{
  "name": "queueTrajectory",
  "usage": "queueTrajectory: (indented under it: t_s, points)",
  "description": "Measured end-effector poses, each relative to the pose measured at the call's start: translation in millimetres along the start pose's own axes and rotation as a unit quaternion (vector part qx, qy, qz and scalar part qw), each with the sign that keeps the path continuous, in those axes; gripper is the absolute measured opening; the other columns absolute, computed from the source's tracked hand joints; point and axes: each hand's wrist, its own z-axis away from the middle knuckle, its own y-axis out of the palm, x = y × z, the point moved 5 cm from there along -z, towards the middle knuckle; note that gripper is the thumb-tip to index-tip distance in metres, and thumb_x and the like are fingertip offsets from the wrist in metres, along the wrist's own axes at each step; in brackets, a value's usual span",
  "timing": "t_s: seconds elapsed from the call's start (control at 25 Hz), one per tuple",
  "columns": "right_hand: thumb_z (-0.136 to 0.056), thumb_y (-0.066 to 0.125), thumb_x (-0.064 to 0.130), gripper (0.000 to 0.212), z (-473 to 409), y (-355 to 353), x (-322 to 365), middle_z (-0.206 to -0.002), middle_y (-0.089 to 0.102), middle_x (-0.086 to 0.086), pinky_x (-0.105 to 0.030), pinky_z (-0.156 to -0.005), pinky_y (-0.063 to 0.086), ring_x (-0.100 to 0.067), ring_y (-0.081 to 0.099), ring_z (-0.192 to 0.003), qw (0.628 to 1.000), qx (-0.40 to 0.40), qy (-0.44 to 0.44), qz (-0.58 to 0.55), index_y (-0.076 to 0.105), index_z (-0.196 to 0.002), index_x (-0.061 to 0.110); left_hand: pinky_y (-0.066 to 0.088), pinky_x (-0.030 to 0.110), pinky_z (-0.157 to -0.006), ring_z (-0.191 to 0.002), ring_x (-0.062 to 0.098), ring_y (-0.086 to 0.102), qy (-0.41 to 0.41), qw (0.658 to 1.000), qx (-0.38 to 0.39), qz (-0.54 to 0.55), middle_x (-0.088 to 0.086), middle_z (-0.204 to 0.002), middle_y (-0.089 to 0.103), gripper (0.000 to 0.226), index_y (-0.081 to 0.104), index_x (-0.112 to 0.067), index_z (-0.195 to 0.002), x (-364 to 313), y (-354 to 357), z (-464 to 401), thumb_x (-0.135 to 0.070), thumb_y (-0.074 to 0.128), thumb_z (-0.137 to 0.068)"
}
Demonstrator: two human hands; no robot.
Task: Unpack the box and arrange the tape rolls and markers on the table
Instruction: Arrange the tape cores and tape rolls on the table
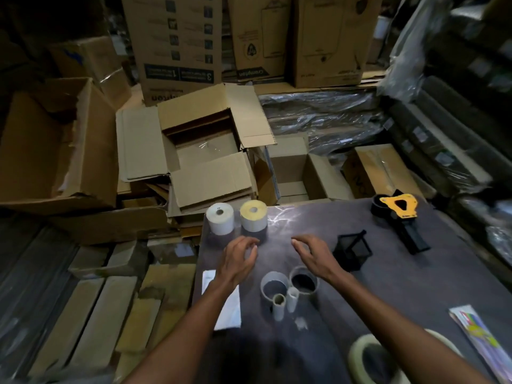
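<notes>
a large pale tape roll (371,358) is cut off by the lower frame edge at 5 o'clock and partly covered by the right forearm. a clear packet of coloured markers (476,331) is cropped at the right edge and is blurred. on the dark table (401,278), a white paper roll (220,218) and a yellowish paper roll (253,219) are stood upright, just beside each other, at 11 o'clock. two grey empty tape cores (288,284) and two small cardboard tubes (285,302) are grouped at the centre. the open brown cardboard box (205,151) is seen beyond the table at 12 o'clock. the left hand (239,257) and right hand (314,254) are held above the table, fingers loosely curled, nothing gripped.
</notes>
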Motion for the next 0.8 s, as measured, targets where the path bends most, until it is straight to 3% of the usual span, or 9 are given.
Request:
queueTrajectory:
  t_s: [0.24, 0.44, 0.6, 0.72, 0.8]
  points:
    - [-0.098, 0.056, 0.03, 0.033, 94.9, -47.3, -35.2, -0.12, 0.069, -0.005, -0.025, -0.096, 0.045, -0.017, 0.063, -0.112, 0.999, -0.012, -0.032, 0.0, 0.068, -0.12, 0.01, 0.052, 0.025, -0.083, -0.093, 0.01, 0.062, 0.019, 1.0, 0.008, 0.004, -0.005, -0.106, 0.067, 0.021, 0.068, -0.023, -0.107, -94.5, 43.5, 59.8, -0.029, 0.057, -0.09]
    - [-0.096, 0.061, 0.026, 0.028, 172.8, -82.8, -87.6, -0.118, 0.07, -0.004, -0.015, -0.091, 0.039, -0.017, 0.062, -0.11, 1.0, -0.03, -0.009, -0.006, 0.068, -0.118, 0.011, 0.05, 0.028, -0.09, -0.099, 0.012, 0.063, 0.064, 0.998, 0.023, 0.013, -0.003, -0.106, 0.07, 0.024, 0.069, -0.019, -0.106, -163.5, 98.3, 113.5, -0.028, 0.058, -0.087]
    - [-0.095, 0.055, 0.038, 0.036, 221.2, -100.5, -135.6, -0.12, 0.067, -0.003, -0.026, -0.096, 0.042, -0.02, 0.061, -0.115, 0.999, -0.024, 0.03, 0.018, 0.066, -0.121, 0.015, 0.049, 0.03, -0.091, -0.104, 0.009, 0.058, 0.056, 0.995, 0.086, 0.011, -0.006, -0.115, 0.061, 0.032, 0.061, -0.024, -0.12, -187.8, 139.0, 153.3, -0.033, 0.057, -0.09]
    - [-0.087, 0.045, 0.051, 0.052, 251.1, -109.9, -171.7, -0.123, 0.062, -0.009, -0.034, -0.096, 0.045, -0.029, 0.059, -0.114, 0.996, -0.029, 0.048, 0.066, 0.067, -0.118, 0.016, 0.044, 0.029, -0.101, -0.119, 0.011, 0.05, 0.019, 0.991, 0.135, 0.011, -0.008, -0.13, 0.044, 0.053, 0.043, -0.034, -0.138, -191.1, 166.3, 174.4, -0.047, 0.057, -0.088]
    - [-0.083, 0.051, 0.049, 0.05, 268.0, -117.6, -189.3, -0.127, 0.055, -0.012, -0.039, -0.097, 0.047, -0.034, 0.056, -0.116, 0.993, -0.029, 0.063, 0.098, 0.064, -0.119, 0.017, 0.042, 0.033, -0.106, -0.125, 0.013, 0.045, -0.001, 0.985, 0.169, 0.023, -0.007, -0.137, 0.036, 0.066, 0.034, -0.041, -0.141, -188.5, 185.1, 185.1, -0.057, 0.059, -0.083]
